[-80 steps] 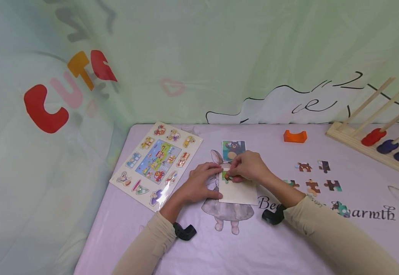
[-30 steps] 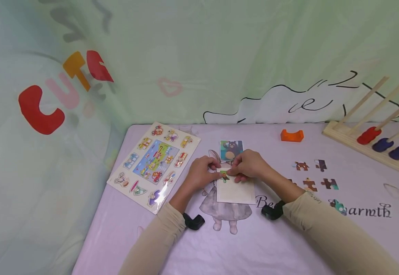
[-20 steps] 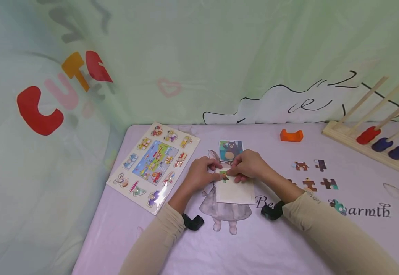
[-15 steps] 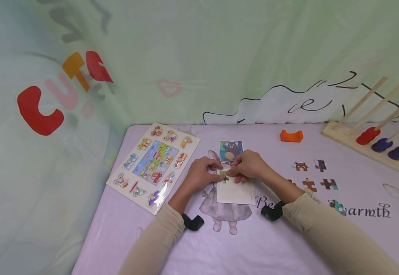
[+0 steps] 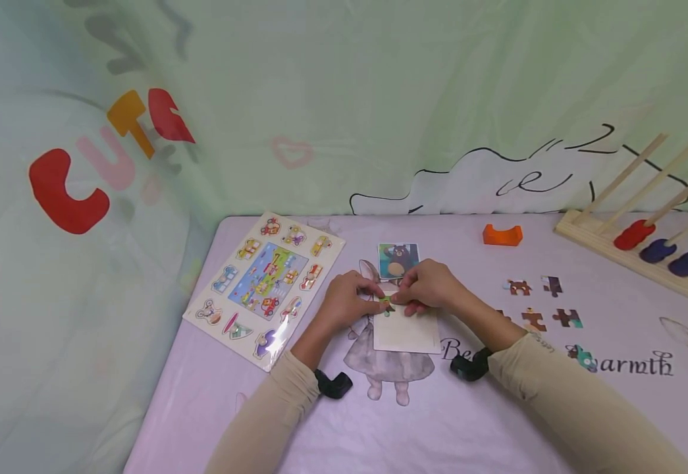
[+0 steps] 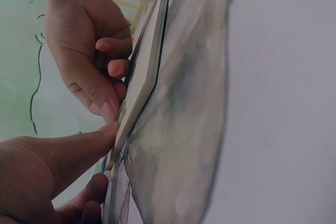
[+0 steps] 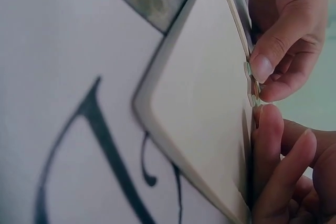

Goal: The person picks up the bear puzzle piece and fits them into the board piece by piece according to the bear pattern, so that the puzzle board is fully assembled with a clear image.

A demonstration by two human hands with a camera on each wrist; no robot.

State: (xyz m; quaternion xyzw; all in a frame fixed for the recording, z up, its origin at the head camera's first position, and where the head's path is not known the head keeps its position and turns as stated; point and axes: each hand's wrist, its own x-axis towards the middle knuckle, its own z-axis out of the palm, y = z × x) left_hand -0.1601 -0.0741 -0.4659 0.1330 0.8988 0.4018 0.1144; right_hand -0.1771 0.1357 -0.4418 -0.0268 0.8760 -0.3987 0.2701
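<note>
Puzzle tray point(image 5: 405, 334), cream and rectangular, lies flat on the printed cloth. A small green-and-brown puzzle piece point(image 5: 388, 307) sits at its upper left corner, partly covered by fingertips. My left hand point(image 5: 345, 299) holds that corner, its thumb touching the tray beside the piece in the left wrist view. From the right, my right hand point(image 5: 430, 283) pinches the piece, fingertips close to the left thumb. In the right wrist view the tray point(image 7: 194, 103) has a bare surface, while hands hide most of the piece. Behind the tray lies a bear picture card point(image 5: 399, 259).
Several loose puzzle pieces point(image 5: 534, 318) are spread to the right, some hidden by my right forearm. A vehicle puzzle board point(image 5: 269, 280) lies left. An orange block point(image 5: 502, 235) and a wooden bead rack point(image 5: 604, 247) stand towards the back right.
Since the earliest frame my left hand has moved its thumb up from the tray's lower left edge to the corner by the piece. Over the last second, both hands barely move.
</note>
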